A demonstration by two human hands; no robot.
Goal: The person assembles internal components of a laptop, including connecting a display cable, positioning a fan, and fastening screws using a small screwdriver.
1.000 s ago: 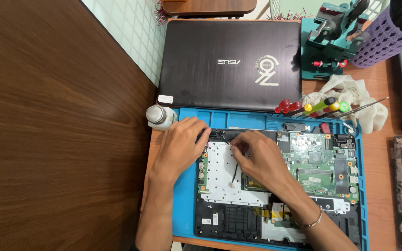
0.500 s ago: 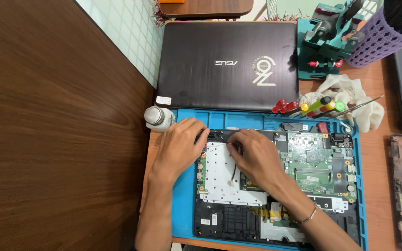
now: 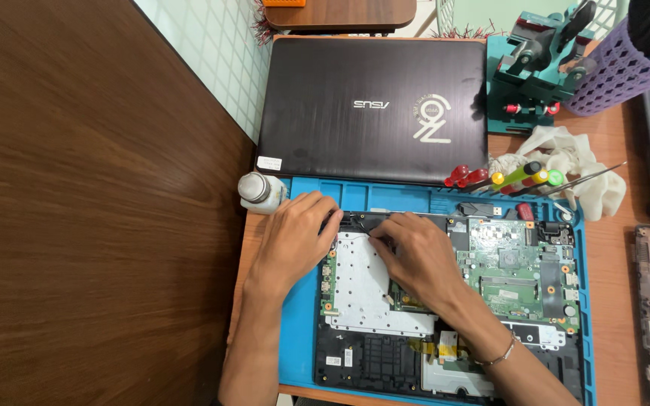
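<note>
Honestly the sketchy bit is how tight it is up at the far edge of the opened laptop base [image 3: 445, 301], which sits on the blue mat [image 3: 299, 331]; left hand [image 3: 291, 240] lies flat on its far-left corner, fingers loose, gripping nothing I can see; right hand [image 3: 415, 256] pinches at something small by the hinge, can't tell what; a slip could scrape the green board [image 3: 517, 267] just right; small white bottle [image 3: 259, 192] sits just left and could tip; screwdrivers [image 3: 505, 178] crowd the far right; free room is mostly near-left on the mat
</note>
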